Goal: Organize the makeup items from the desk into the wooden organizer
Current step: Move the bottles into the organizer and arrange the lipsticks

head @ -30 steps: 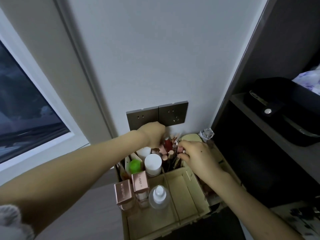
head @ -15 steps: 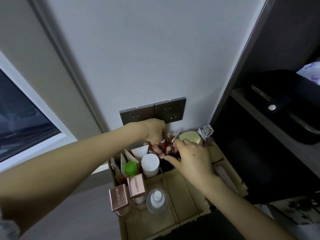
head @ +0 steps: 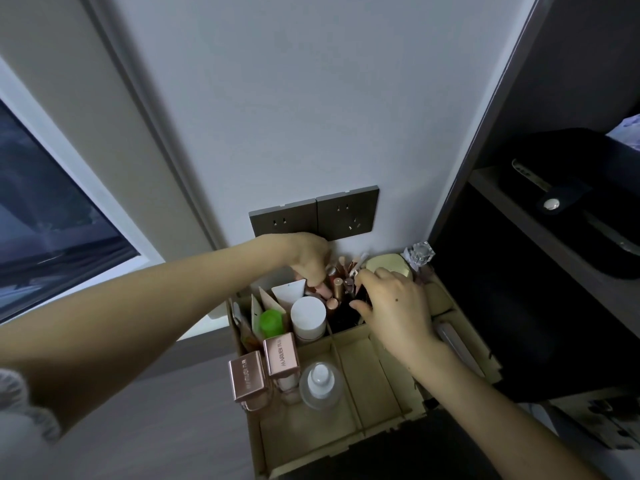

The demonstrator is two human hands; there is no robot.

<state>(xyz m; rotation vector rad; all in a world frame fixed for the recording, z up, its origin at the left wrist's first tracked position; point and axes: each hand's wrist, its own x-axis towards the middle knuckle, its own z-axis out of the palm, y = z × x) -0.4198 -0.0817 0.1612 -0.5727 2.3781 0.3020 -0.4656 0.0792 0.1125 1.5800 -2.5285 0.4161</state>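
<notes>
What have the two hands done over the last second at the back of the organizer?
The right hand slid left from beside the gold compact to the upright sticks and tubes, then eased back; whether it holds one is unclear. The left hand stayed at those sticks, fingers down among them. The rose-gold bottles, white jar and wooden organizer did not shift.

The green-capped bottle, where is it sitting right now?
In the head view, the green-capped bottle stands in the wooden organizer, in its back left compartment, just left of the white round-lidded jar and behind the two rose-gold-capped bottles.
</notes>
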